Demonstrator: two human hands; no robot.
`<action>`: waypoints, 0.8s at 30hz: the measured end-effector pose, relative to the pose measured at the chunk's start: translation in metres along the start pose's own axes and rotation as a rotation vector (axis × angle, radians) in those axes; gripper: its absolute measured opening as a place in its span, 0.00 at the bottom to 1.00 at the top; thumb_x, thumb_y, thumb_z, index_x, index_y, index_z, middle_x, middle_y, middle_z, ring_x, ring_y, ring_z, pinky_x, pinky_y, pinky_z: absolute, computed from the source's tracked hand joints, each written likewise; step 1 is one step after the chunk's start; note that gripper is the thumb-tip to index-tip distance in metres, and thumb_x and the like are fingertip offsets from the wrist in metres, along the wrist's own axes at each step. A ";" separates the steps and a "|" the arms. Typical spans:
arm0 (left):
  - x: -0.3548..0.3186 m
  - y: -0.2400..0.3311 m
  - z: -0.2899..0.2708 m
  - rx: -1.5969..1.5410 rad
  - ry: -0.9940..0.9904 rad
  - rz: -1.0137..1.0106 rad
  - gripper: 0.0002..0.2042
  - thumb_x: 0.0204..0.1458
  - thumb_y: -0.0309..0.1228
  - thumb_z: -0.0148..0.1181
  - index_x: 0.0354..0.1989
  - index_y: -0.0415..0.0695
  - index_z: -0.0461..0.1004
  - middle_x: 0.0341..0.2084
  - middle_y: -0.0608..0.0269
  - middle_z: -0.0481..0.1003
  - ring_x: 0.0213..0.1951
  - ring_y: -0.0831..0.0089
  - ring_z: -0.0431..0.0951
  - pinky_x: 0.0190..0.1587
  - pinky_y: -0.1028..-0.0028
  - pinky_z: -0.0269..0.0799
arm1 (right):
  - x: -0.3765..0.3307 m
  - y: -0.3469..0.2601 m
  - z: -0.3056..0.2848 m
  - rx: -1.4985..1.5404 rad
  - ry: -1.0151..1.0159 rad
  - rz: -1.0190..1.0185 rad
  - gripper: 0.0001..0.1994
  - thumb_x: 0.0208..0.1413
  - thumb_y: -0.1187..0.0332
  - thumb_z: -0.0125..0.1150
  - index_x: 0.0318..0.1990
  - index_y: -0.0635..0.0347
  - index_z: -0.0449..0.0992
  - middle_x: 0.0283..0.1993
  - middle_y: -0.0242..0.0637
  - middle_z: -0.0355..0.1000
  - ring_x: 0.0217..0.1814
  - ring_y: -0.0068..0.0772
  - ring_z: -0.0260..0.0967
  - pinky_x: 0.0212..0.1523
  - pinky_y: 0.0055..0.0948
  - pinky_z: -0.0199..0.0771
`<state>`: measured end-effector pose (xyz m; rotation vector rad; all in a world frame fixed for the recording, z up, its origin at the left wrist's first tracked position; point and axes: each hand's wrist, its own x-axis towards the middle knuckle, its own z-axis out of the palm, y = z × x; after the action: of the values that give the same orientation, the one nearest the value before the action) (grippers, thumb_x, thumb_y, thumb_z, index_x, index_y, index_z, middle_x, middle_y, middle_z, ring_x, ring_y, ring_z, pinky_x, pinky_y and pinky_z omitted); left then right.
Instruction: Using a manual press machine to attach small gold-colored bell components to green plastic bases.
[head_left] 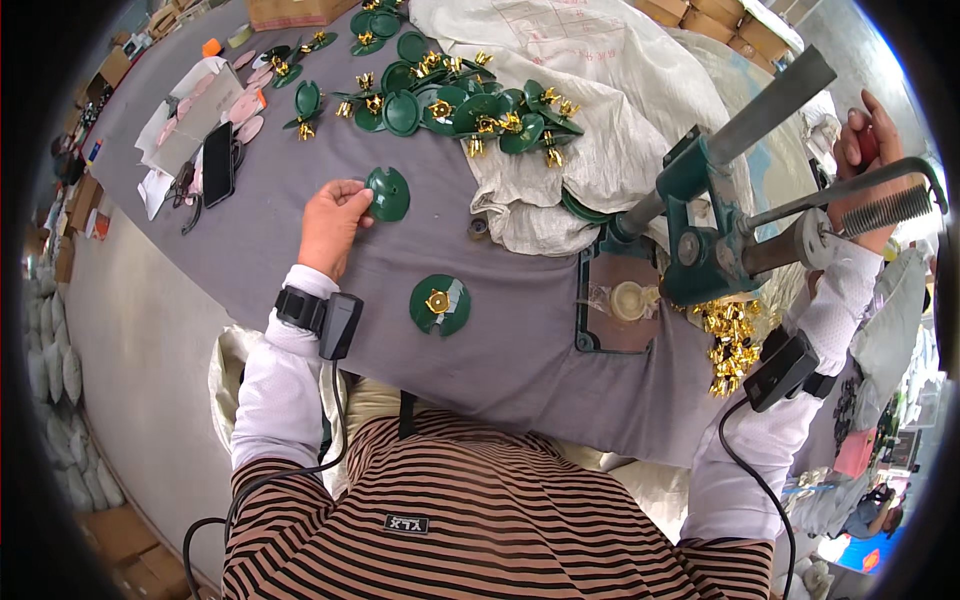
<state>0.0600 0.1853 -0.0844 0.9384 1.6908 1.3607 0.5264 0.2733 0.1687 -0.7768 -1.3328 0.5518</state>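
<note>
Your left hand [333, 228] is out over the table [300, 370], its thumb and fingers pinched on the edge of a green disc [388, 194], which is tilted so that its glossy face shows. Nearer to you, a second disc [455, 318] lies flat on the table, well apart from your hand, with a gold pronged piece [438, 301] at its middle.

Your right hand [886, 150] is up at the lever [840, 192] of the green press [694, 245], its fingers around the red knob [868, 148]; that part is near the rim and partly hidden, so I cannot tell whether they grip it or only rest there. Below, a pale ring [628, 300] sits on the press base [617, 351], and a heap of loose gold pieces [733, 340] lies just beside the press, on your right.

Farther across the table, a pile of green discs [402, 113], many with gold pieces on them, lies partly on a white sack [540, 210]. To the left are a dark phone [218, 165] and, just beyond it, pink discs [243, 107] around a white box [195, 125]. You wear a black wrist device [341, 326] on each forearm.
</note>
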 end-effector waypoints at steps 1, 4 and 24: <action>0.002 -0.001 -0.004 -0.005 -0.016 -0.097 0.12 0.53 0.27 0.62 0.43 0.35 0.73 0.33 0.61 0.76 0.30 0.75 0.75 0.33 0.77 0.72 | 0.001 0.001 0.000 0.000 0.008 0.004 0.19 0.58 0.66 0.57 0.51 0.73 0.71 0.31 0.36 0.69 0.21 0.18 0.56 0.21 0.17 0.53; 0.004 -0.007 -0.004 0.702 0.212 0.357 0.14 0.49 0.27 0.64 0.44 0.37 0.74 0.34 0.59 0.76 0.32 0.70 0.76 0.37 0.72 0.73 | 0.003 0.006 -0.003 0.028 -0.029 -0.019 0.20 0.62 0.65 0.55 0.55 0.72 0.70 0.32 0.38 0.71 0.24 0.18 0.60 0.21 0.13 0.58; 0.001 -0.007 0.005 0.152 -0.196 0.266 0.14 0.54 0.27 0.60 0.50 0.41 0.74 0.34 0.66 0.77 0.38 0.78 0.73 0.44 0.77 0.70 | -0.005 0.000 0.010 -0.108 0.100 -0.066 0.19 0.59 0.66 0.55 0.51 0.76 0.71 0.31 0.38 0.69 0.20 0.17 0.54 0.20 0.16 0.51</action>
<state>0.0633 0.1866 -0.0921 1.3784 1.5775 1.2716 0.5158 0.2712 0.1660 -0.8350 -1.2985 0.3860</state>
